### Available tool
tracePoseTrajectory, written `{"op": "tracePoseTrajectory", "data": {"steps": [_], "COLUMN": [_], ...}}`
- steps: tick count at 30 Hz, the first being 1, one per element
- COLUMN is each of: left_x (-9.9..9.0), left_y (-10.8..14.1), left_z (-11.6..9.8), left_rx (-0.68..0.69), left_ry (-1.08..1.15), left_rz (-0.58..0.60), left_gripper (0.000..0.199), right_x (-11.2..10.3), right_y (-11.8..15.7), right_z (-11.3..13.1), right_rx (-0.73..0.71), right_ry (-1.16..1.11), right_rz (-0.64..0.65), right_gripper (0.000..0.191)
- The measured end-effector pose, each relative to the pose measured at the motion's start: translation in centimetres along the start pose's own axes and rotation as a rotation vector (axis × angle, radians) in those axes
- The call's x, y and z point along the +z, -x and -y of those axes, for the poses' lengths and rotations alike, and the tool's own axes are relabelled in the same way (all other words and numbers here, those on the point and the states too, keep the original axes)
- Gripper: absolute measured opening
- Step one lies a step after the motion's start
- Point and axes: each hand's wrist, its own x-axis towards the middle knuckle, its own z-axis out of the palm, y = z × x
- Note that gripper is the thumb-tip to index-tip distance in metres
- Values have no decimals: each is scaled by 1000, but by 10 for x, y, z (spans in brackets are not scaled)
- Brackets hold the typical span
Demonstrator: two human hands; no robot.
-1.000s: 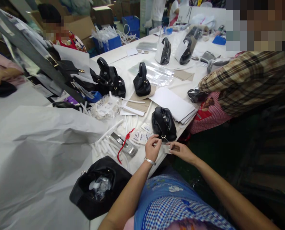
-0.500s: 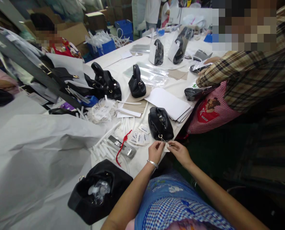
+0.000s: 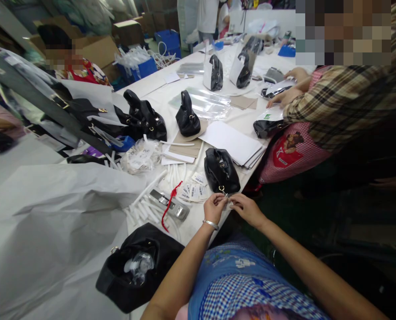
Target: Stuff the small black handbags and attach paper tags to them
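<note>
Head view: string (image 3: 224, 193) on, fastening seemingly unfinished

Your left hand (image 3: 214, 209) and right hand (image 3: 247, 209) pinch the string below the black handbag (image 3: 222, 171), just right of frame centre. Looping looks done; securing its ends seems to remain.

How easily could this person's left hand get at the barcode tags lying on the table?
Probably yes: the tags lie close beside the left hand, with nothing visible between them. It seems to be pinching something small by the black bag before it, so it might need to let go first.
</note>
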Motion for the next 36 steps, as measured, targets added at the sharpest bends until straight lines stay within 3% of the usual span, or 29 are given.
{"op": "tracePoseTrajectory", "data": {"steps": [4,6,9,12,14,17,21,26,30,36], "left_x": [-5,-7,-6,-4,-3,-2,-5,-7,-4,-2], "left_y": [-1,-4,-10,-11,-9,-6,-7,-8,-5,-3], "left_z": [-11,-13,-11,-6,-3,-2,-4,-12,-20,-21], "left_rx": [171,164,-71,-356,-433,-446,-366,-151,-43,125], "left_ry": [-248,-210,52,250,336,401,345,144,-5,-271], "left_rz": [-61,-61,39,109,95,62,48,57,116,84], "left_gripper": [13,13,20,34,40,44,39,28,28,22], "right_x": [1,3,5,6,5,6,10,15,16,17], "right_y": [-2,-2,-4,-4,-4,-4,-2,-2,-3,-6], "right_z": [-4,-10,-16,-15,-12,-7,-5,-3,1,2], "right_rx": [4,52,121,90,10,-63,84,385,429,441], "right_ry": [-65,-187,-338,-266,-137,-30,-141,-626,-795,-761], "right_rz": [27,29,-38,-126,-183,-236,-251,-303,-290,-318], "right_gripper": [17,18,23,18,13,13,19,34,31,32]}}
